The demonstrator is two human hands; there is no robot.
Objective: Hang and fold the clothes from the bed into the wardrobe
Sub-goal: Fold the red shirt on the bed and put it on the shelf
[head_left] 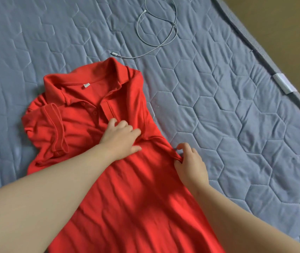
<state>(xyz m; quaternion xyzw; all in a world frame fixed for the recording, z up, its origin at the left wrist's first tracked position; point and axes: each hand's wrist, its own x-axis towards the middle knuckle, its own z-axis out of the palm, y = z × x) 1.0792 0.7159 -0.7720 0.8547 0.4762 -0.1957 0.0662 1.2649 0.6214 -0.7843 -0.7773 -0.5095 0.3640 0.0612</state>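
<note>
The red polo shirt [127,189] lay front-up on the bed [218,106], its long axis running from the far collar to the hem by the person. The right hand [189,161] pinched the bunched sleeve at its right edge, open bed beyond. The left hand [121,137] pressed the chest, fingers bent, grip unclear.
</note>
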